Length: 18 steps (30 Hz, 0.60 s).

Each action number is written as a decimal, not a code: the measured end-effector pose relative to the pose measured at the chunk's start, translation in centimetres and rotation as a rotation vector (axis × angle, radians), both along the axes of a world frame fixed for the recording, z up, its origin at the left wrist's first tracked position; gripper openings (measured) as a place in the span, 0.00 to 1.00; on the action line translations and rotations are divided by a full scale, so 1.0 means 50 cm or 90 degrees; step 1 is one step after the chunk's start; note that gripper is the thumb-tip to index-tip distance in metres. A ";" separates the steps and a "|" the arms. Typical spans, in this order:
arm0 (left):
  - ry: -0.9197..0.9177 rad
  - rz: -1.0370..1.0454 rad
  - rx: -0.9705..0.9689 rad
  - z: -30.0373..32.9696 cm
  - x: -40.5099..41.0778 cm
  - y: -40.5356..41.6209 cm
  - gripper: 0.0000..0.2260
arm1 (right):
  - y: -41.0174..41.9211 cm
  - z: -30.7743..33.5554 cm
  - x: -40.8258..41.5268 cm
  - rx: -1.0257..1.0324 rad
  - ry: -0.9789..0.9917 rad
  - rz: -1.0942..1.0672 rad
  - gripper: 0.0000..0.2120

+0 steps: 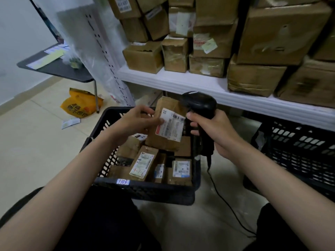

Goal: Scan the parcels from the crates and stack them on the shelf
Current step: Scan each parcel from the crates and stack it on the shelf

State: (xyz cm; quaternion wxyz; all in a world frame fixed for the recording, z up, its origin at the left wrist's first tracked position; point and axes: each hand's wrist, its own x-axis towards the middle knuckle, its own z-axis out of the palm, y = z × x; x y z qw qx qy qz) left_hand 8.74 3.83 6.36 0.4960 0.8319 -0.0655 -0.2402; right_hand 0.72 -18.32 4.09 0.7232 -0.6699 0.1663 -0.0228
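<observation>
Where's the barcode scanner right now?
In the head view, right of centre: the right hand grips the scanner above the black crate, beside the parcel held by the left hand.

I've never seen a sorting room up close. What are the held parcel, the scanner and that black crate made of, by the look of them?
Parcel in the left hand: brown cardboard, matte and creased, with a white paper label.
Barcode scanner in the right hand: seemingly black moulded plastic, faintly glossy.
Crate: apparently black rigid plastic, with slotted lattice walls.
</observation>
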 end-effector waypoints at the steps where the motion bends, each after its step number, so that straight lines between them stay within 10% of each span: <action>1: 0.000 0.006 -0.028 0.002 -0.010 -0.018 0.21 | -0.003 0.001 -0.006 0.018 -0.001 0.002 0.13; 11: -0.083 -0.093 -0.048 0.019 -0.029 -0.075 0.30 | -0.041 0.011 -0.022 0.135 -0.042 -0.052 0.10; 18: -0.162 -0.007 -0.053 0.011 -0.006 -0.061 0.25 | -0.075 0.032 -0.034 -0.130 -0.051 0.050 0.05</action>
